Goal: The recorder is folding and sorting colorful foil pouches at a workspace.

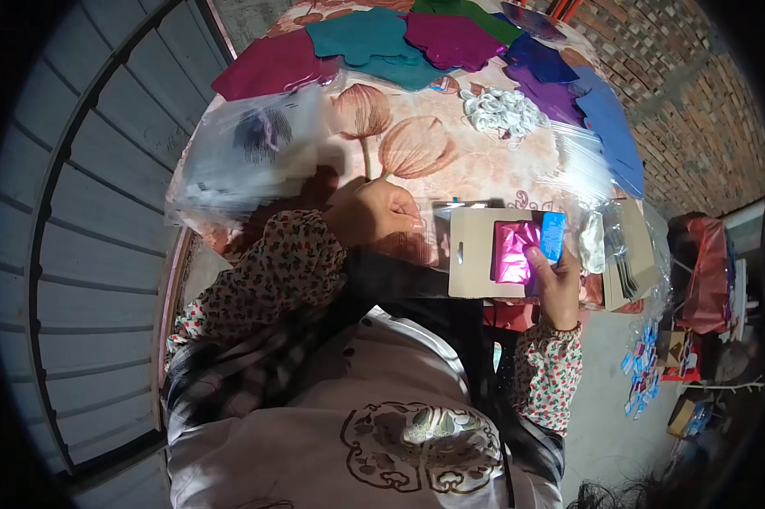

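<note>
My right hand [561,287] grips the right side of a tan cardboard card [472,254]. Its thumb presses on a folded shiny magenta foil packet [512,253] that lies on the card. A small blue card [553,234] sticks out beside the packet, next to my fingers. To the left, my left hand [381,212] is closed above the table, fingers curled and pinched together. What it holds, if anything, is too transparent or too hidden to tell. Both forearms wear flowered sleeves.
Clear plastic bags [247,148] lie in a stack at left on the flowered tablecloth [416,144]. White rings [505,113] form a pile farther back. Foil sheets [374,42] in several colours line the far edge. More tan cards [633,254] stand at right.
</note>
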`<action>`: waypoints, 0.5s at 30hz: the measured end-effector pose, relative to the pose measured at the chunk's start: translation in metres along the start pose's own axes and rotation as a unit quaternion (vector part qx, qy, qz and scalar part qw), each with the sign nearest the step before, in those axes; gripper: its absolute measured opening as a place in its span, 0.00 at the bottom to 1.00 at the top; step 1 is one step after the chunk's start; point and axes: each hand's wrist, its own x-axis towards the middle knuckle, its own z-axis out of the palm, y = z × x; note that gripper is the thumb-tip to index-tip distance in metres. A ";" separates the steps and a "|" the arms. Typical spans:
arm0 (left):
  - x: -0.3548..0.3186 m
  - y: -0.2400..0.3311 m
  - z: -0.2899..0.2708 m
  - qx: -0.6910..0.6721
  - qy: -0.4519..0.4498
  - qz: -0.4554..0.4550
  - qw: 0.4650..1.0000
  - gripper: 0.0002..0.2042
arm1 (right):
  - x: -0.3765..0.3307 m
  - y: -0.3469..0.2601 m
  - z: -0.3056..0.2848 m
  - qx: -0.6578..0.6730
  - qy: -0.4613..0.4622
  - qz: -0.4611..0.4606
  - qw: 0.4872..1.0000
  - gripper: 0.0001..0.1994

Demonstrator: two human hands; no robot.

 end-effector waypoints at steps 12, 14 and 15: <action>-0.005 0.008 0.004 -0.159 -0.042 0.003 0.986 0.09 | 0.007 -0.009 0.031 0.046 -0.069 -0.027 0.996 0.11; -0.002 0.000 0.003 -0.212 -0.061 -0.013 0.975 0.10 | 0.007 -0.014 0.029 0.036 -0.066 -0.027 0.997 0.10; -0.001 -0.001 0.002 -0.239 -0.071 -0.021 0.968 0.10 | 0.007 -0.016 0.028 0.032 -0.064 -0.027 0.997 0.09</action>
